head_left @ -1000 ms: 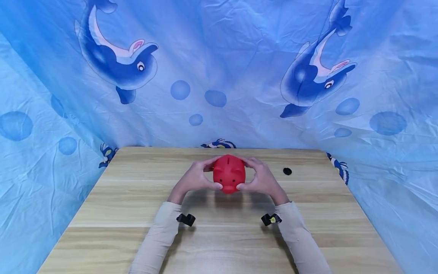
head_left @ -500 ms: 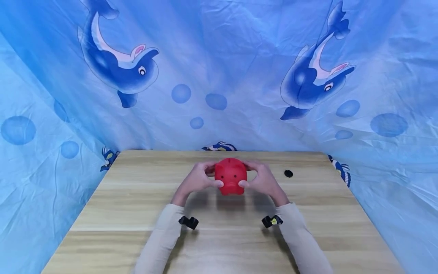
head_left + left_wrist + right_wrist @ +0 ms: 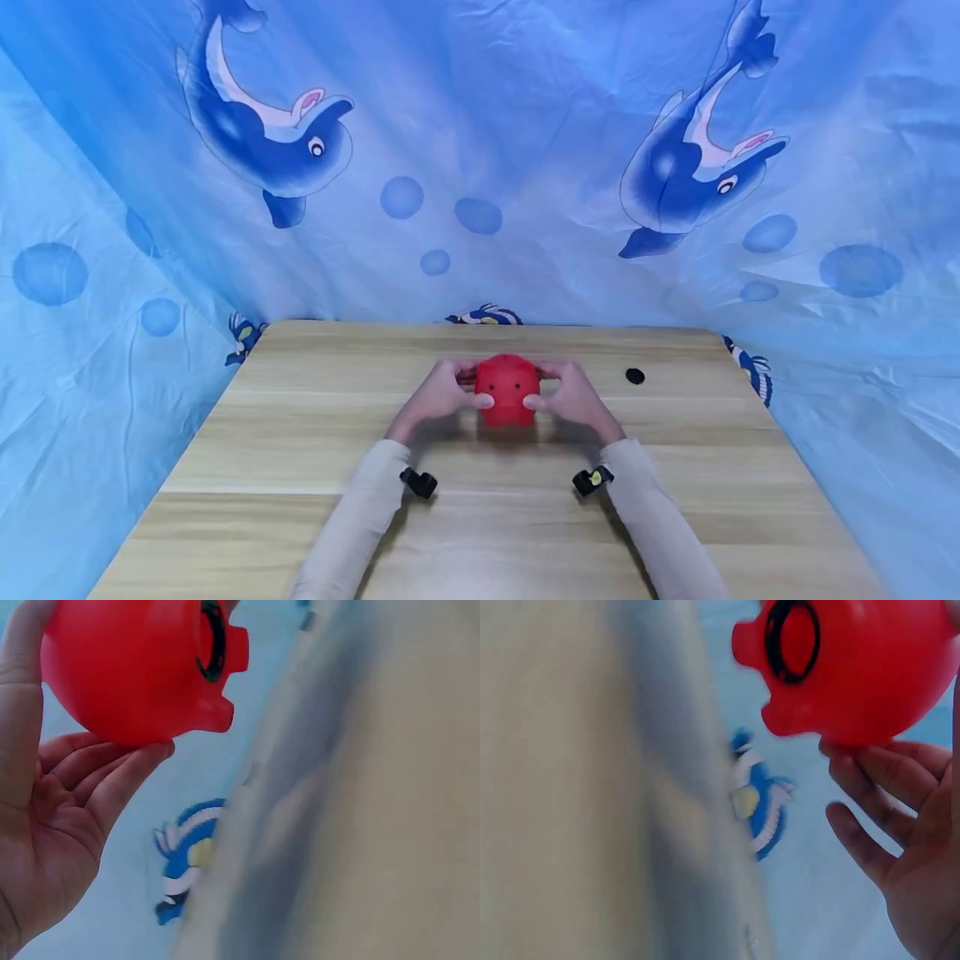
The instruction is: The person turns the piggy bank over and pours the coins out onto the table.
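Piggy bank (image 3: pixel 507 393), red, is held just above the wooden table (image 3: pixel 480 533) near its far edge. Left hand (image 3: pixel 447 392) and right hand (image 3: pixel 567 394) grip opposite sides, thumbs in front. Its underside shows a black ring (image 3: pixel 219 637); a black disc (image 3: pixel 635 376) lies rightward.

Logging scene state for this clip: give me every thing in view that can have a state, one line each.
Red piggy bank: held off the table, face toward the head camera
Underside opening: black-rimmed, appears uncovered
Left hand: gripping one side of the bank
Right hand: gripping the other side
Black disc: lying on the table, apart from both hands
Blue backdrop: hanging, wrinkled
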Available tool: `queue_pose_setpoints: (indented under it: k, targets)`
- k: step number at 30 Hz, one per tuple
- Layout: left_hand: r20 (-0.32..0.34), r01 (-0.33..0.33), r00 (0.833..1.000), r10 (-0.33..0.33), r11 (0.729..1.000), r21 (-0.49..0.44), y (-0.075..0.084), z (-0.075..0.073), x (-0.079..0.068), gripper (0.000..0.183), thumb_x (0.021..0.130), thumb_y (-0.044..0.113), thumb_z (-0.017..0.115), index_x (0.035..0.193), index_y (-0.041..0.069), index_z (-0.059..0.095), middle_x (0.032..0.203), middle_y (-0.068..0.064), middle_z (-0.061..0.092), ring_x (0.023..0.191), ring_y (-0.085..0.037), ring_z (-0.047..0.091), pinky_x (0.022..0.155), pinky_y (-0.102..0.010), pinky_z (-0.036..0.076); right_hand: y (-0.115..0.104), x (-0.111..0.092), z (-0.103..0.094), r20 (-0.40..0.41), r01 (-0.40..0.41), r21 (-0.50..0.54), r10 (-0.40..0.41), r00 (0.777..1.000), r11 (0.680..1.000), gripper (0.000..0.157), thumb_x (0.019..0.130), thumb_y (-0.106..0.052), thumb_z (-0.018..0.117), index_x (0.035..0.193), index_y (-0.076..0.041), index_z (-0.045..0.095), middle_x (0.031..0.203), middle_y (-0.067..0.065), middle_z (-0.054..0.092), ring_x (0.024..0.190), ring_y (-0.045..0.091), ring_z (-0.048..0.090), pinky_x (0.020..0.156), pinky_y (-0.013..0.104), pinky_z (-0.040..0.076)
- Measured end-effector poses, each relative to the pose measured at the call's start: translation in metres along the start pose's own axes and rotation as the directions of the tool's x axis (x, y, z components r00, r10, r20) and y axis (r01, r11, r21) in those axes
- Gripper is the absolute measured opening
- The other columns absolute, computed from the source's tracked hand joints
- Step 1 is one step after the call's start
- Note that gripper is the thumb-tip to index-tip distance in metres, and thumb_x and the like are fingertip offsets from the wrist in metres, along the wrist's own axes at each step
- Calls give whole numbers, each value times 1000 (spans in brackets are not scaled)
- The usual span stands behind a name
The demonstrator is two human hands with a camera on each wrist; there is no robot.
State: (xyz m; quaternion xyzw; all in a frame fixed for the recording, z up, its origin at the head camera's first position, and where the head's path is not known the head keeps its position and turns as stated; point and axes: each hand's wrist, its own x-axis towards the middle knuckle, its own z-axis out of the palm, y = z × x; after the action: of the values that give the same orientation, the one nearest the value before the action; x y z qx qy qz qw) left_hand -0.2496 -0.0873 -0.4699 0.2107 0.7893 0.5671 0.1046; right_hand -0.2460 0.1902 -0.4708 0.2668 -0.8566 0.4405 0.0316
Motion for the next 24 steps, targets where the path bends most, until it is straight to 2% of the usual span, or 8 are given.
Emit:
queue_pose_setpoints:
  k: [4, 8, 15, 21, 24]
  targets:
    - [7, 14, 1000, -14, 1000, -6, -1, 0, 7, 71, 81, 23, 88, 142, 2, 58, 129, -13, 69, 116, -28, 68, 95, -41, 59, 2, 2, -4, -1, -16, -10, 16, 1000, 1000, 68, 81, -40, 85, 135, -3, 66, 121, 8, 73, 108, 25, 67, 89, 57, 58]
    - [-4, -23, 1000, 23, 1000, -16, 4, -4, 9, 73, 79, 25, 90, 142, 2, 58, 130, -13, 68, 117, -30, 67, 95, -43, 59, -2, 5, -9, -46, 47, -19, -48, 998, 999, 68, 79, -40, 86, 133, -3, 67, 122, 9, 73, 107, 27, 69, 87, 59, 58]
    - [3, 24, 1000, -24, 1000, -9, 3, -2, 4, 69, 81, 23, 88, 140, 1, 60, 127, -12, 69, 114, -28, 68, 94, -41, 59, -4, 3, -5, -12, 40, -44, -40, 999, 998, 67, 80, -43, 83, 132, -3, 68, 115, 6, 75, 102, 21, 70, 84, 50, 60]
    - [1, 21, 1000, -21, 1000, -13, 4, -2, 6, 70, 80, 19, 89, 140, 2, 60, 126, -11, 70, 113, -27, 69, 93, -40, 60, -4, 3, -6, -13, 41, -10, -41, 999, 999, 65, 79, -36, 85, 132, -2, 68, 115, 9, 74, 100, 24, 70, 80, 57, 60]
    - [12, 17, 1000, -17, 1000, -21, 2, -1, 7, 71, 80, 20, 89, 142, 3, 58, 128, -11, 69, 113, -27, 69, 93, -40, 60, -3, 3, -6, -5, 23, -14, -23, 1000, 1000, 67, 78, -36, 86, 133, -3, 67, 116, 8, 74, 101, 24, 69, 79, 55, 61]
